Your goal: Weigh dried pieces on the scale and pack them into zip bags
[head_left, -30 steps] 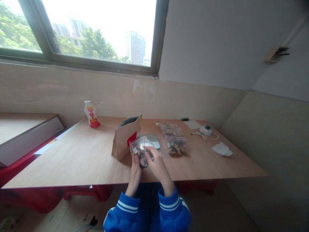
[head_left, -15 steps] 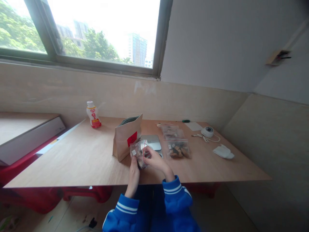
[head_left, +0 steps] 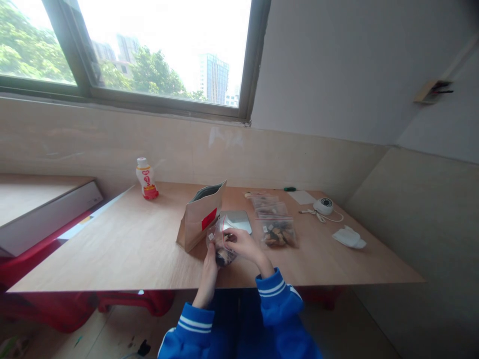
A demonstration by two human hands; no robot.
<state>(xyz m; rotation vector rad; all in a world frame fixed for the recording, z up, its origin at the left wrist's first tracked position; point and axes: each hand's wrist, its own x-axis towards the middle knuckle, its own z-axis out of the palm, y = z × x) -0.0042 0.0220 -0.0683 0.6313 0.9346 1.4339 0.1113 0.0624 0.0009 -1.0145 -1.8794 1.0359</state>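
A clear zip bag (head_left: pixel 223 253) with a red seal strip and dark and pale pieces inside is held above the table's front edge. My left hand (head_left: pixel 210 263) grips its lower left side. At the bag's red-striped edge, the fingers of my right hand (head_left: pixel 239 243) are closed in a pinch. Just behind the zip bag stands a brown paper pouch (head_left: pixel 198 222) with a red label, its top open and its body leaning right. A flat silver kitchen scale (head_left: pixel 239 219) lies behind my right hand, partly covered by it and the bag.
Right of the scale lie several filled zip bags (head_left: pixel 279 233) in a row. Farther right are a white round device (head_left: pixel 323 206) with a cable and a crumpled white tissue (head_left: pixel 349 237). A drink bottle (head_left: pixel 147 180) stands back left. A green-handled tool (head_left: pixel 289 189) lies at the back.
The paper pouch leans further to the right. The zip bag has moved slightly right and down in my hands, with more of its dark contents showing. My right hand keeps its pinch.
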